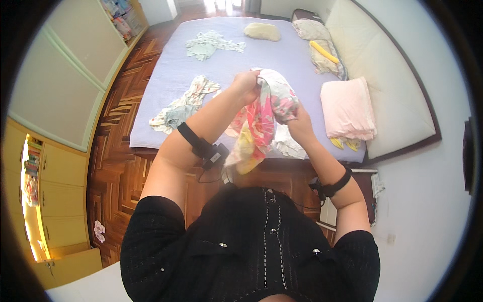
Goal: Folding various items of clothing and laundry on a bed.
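Note:
A floral garment (264, 109) in pink, red, white and yellow hangs between my hands above the near edge of the bed (264, 56). My left hand (247, 86) grips its upper left part. On the right side, my right hand (298, 119) holds the bunched grey-and-pink floral cloth; some of its fingers are hidden behind the fabric. The garment's lower end droops past the mattress edge. Beneath and beside it lies a white cloth (289, 143). Left of my left forearm rests a spotted white garment (194, 94) with a grey-blue cloth (181, 116).
Pale green clothing (211, 44) and a beige pillow (262, 31) lie farther back. A folded pink blanket (348, 109) sits near the headboard (385, 87), below a yellow tube-shaped item (323, 51). Yellow cabinets (62, 188) line the left; pink slippers (99, 231) are on the parquet floor (113, 151).

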The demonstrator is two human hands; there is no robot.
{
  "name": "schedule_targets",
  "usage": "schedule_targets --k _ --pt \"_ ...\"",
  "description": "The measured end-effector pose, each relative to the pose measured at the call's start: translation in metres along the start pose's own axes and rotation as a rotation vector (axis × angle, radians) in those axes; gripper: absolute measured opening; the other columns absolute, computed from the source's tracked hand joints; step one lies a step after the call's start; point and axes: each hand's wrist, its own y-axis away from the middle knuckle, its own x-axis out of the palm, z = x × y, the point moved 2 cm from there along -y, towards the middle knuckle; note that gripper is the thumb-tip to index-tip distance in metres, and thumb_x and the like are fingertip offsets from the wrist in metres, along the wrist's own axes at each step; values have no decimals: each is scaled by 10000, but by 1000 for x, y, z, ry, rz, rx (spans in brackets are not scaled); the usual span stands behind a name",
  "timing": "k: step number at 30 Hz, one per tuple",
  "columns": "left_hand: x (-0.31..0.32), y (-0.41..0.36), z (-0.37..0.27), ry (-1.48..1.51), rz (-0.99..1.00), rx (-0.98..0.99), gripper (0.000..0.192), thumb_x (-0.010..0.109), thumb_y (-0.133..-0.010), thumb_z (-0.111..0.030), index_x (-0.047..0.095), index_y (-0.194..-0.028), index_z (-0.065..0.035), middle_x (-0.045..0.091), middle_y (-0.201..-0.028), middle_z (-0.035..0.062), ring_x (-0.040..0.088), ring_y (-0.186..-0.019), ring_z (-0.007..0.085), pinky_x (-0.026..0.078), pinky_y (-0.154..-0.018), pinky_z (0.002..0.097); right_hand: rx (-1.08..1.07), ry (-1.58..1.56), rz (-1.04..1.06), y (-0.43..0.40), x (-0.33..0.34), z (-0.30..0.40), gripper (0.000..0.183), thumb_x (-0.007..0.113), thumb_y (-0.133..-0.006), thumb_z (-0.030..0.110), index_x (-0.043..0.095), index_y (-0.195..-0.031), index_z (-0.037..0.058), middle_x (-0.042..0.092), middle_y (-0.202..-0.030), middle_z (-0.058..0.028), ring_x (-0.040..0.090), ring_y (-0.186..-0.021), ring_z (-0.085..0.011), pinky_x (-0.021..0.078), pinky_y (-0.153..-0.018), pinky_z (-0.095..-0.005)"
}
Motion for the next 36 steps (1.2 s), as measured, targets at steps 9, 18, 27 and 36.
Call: schedule_targets --k 9,18,27,36 --pt "24 75 -16 -946 500 174 700 714 -717 -246 412 -1299 0 532 -1171 166 516 -1067 206 399 -917 312 95 299 -34 -68 9 47 297 516 -778 196 590 -951 -33 647 -846 -165 633 -783 -217 487 -690 -320" --pt "30 81 -44 -1028 127 564 408 698 -757 -215 605 -1098 -11 633 -959 114 610 -857 144 499 -744 284 93 25 217 -105 2 84 297 608 -775 219 600 -934 -32 646 -712 -110 625 -617 -136 493 -540 -256" --pt "26 72 -48 -1245 168 498 347 621 -814 -182 570 -1102 4 622 -933 68 592 -867 125 485 -723 261 -30 217 165 -116 -4 95 348 658 -780 325 599 -902 4 644 -695 -85 596 -592 -120 455 -533 -257" --pt "42 67 -81 -1207 38 650 268 641 -829 -297 681 -922 -48 532 -630 -43 415 -576 43 344 -521 201 -271 809 137 -125 -41 96 291 619 -778 300 631 -986 96 602 -632 -73 566 -567 -146 434 -560 -284"
